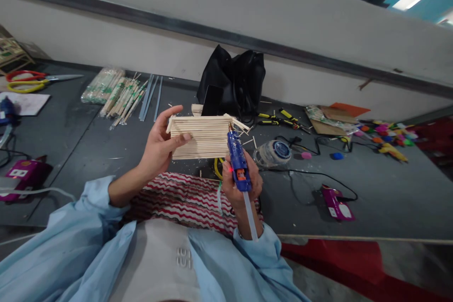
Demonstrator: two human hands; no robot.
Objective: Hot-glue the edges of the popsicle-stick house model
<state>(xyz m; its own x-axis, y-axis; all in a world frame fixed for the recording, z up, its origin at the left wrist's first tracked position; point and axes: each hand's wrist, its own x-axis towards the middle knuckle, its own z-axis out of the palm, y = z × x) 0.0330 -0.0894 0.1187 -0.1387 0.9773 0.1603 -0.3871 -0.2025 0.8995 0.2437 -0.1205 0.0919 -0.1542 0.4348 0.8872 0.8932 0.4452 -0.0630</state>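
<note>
My left hand (161,139) grips the left end of a panel of thin wooden sticks (201,139) laid side by side, its thumb across the front face. Short stick pieces stand out at the panel's top corners. My right hand (244,179) is closed around a blue hot glue gun (238,158), a clear glue stick (250,217) poking from its back end. The gun's nozzle points at the panel's upper right corner, close to the short sticks; I cannot tell whether it touches. A small red light glows on the gun's side.
Behind the panel stand a black bag (231,82) and a dark phone (212,100). Rightward lie a clear jar (273,153), pliers (279,120), a purple box (337,204) with a cord, and pom-poms (387,132). Leftward are stick bundles (123,96), scissors (38,80) and another purple box (24,177).
</note>
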